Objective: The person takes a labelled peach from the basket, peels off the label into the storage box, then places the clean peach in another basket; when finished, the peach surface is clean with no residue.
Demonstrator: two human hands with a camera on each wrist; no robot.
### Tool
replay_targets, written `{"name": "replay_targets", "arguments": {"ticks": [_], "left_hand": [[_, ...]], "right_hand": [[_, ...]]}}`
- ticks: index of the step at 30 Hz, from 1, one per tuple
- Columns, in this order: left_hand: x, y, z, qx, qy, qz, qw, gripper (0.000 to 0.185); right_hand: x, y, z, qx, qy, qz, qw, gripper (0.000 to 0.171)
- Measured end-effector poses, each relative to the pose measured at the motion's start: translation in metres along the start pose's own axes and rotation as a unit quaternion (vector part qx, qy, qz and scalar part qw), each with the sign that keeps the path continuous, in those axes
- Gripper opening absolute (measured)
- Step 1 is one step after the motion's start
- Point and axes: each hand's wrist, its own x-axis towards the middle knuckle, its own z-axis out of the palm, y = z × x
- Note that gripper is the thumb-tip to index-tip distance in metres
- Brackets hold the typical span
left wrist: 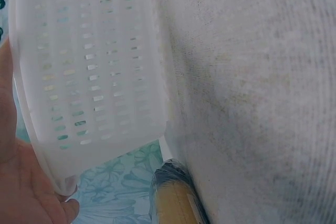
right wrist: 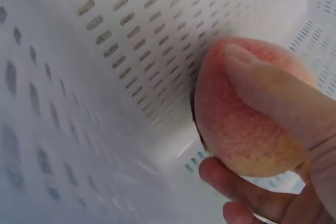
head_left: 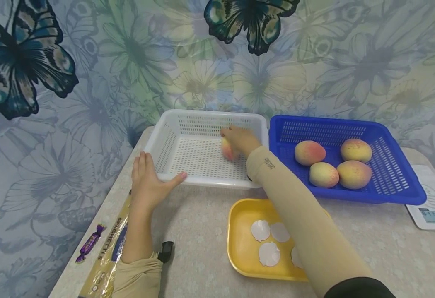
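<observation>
R hand [head_left: 240, 138] fingers curled round peach [head_left: 227, 149] inside white basket [head_left: 172, 142]; L hand [head_left: 148, 182] flat, fingers straight, vs basket's front-left corner.

The white perforated plastic basket [head_left: 202, 155] looks smooth and slightly glossy, like the blue plastic basket [head_left: 396, 182]. The speckled stone-look tabletop [head_left: 195, 231] appears matt; the red-yellow peach [right wrist: 247, 129] has a dull, finely mottled skin
</observation>
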Motion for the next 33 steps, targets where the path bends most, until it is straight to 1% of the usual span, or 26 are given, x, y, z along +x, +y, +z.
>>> {"name": "replay_targets", "arguments": {"ticks": [3, 5, 7, 9, 12, 17, 21, 23, 25, 28, 33], "left_hand": [[0.0, 0.001, 0.001, 0.001, -0.001, 0.002, 1.0, 0.137], [0.0, 0.002, 0.002, 0.001, -0.002, 0.002, 1.0, 0.137], [-0.001, 0.003, 0.002, 0.001, -0.002, 0.001, 1.0, 0.137], [-0.001, 0.005, 0.002, 0.0, -0.003, -0.002, 1.0, 0.137], [-0.001, 0.005, 0.002, -0.001, -0.002, -0.002, 1.0, 0.137], [0.0, 0.005, 0.003, 0.001, 0.003, 0.006, 1.0, 0.136], [0.0, 0.004, 0.003, 0.005, 0.004, 0.01, 0.9999, 0.136], [-0.001, 0.004, 0.003, 0.005, 0.005, 0.011, 0.9999, 0.135], [-0.001, 0.004, 0.003, 0.005, 0.006, 0.012, 0.9999, 0.135], [-0.002, 0.003, 0.002, 0.006, 0.01, 0.015, 0.9998, 0.134], [-0.003, 0.003, 0.001, 0.006, 0.013, 0.015, 0.9998, 0.134]], "right_hand": [[-0.002, 0.003, -0.005, -0.012, 0.008, 0.006, 1.0, 0.089], [-0.004, 0.004, -0.012, -0.001, 0.015, 0.007, 1.0, 0.087], [-0.007, 0.005, -0.019, 0.028, 0.024, 0.006, 0.999, 0.085], [-0.012, 0.005, -0.028, 0.065, 0.039, -0.005, 0.997, 0.084], [-0.022, 0.007, -0.04, 0.136, 0.067, -0.026, 0.988, 0.083], [-0.042, 0.016, -0.054, 0.249, 0.091, -0.034, 0.963, 0.079], [-0.059, 0.028, -0.061, 0.335, 0.094, -0.025, 0.937, 0.081], [-0.068, 0.034, -0.062, 0.376, 0.097, -0.02, 0.921, 0.079], [-0.077, 0.038, -0.061, 0.403, 0.101, -0.017, 0.909, 0.077], [-0.091, 0.043, -0.058, 0.44, 0.108, -0.024, 0.891, 0.07], [-0.114, 0.047, -0.05, 0.486, 0.116, -0.056, 0.864, 0.062]]}}
